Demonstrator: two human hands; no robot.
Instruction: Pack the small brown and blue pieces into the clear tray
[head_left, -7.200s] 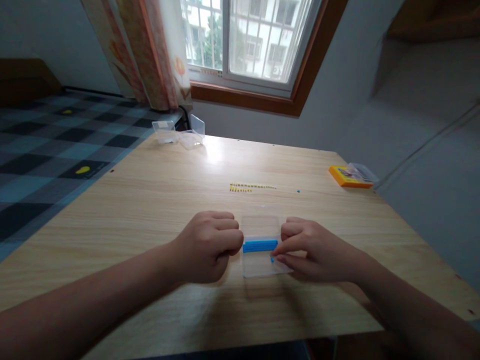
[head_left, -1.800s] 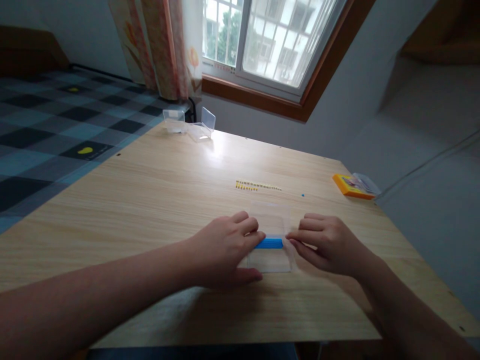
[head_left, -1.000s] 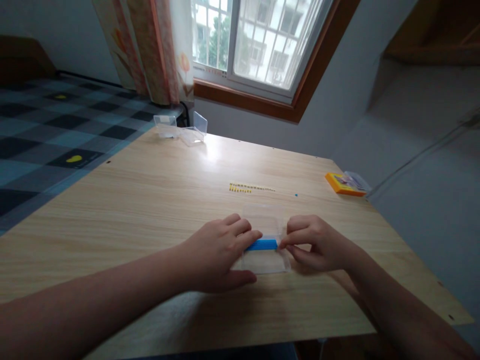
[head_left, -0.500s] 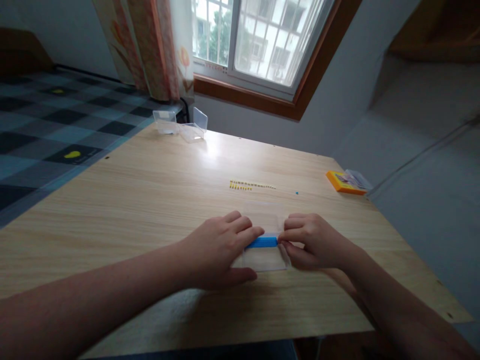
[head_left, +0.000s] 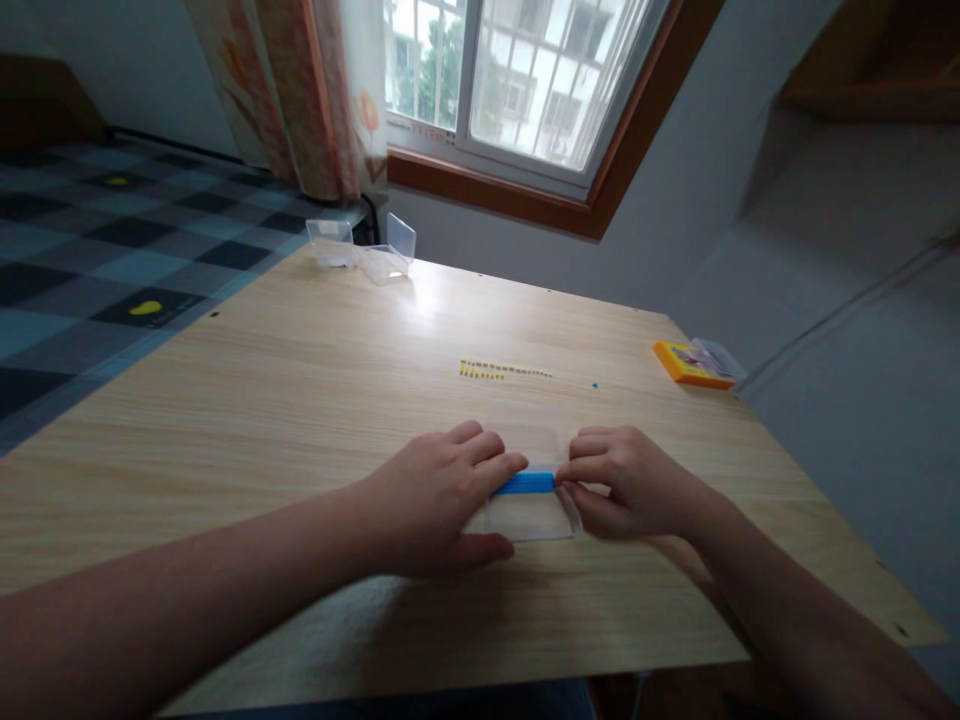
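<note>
A long narrow blue strip (head_left: 526,484) with a finely ridged look lies across an open clear plastic case (head_left: 531,518) on the table. My left hand (head_left: 454,490) rests over the strip's left part, fingers stretched out and thumb apart near the case's front edge; it hides that end. At the strip's right end, my right hand (head_left: 619,480) has thumb and index finger closed in a pinch, the other fingers curled. Whatever sits between those fingertips is too small to make out. Beyond the case, tiny yellow pieces (head_left: 480,371) lie in two rows, and one small blue piece (head_left: 595,385) lies right of them.
Two clear plastic boxes (head_left: 386,262) with raised lids stand at the table's far left corner. An orange-yellow box (head_left: 691,366) with a clear case on it sits by the right edge. A checked bed (head_left: 150,250) adjoins the wooden table (head_left: 300,400) at left.
</note>
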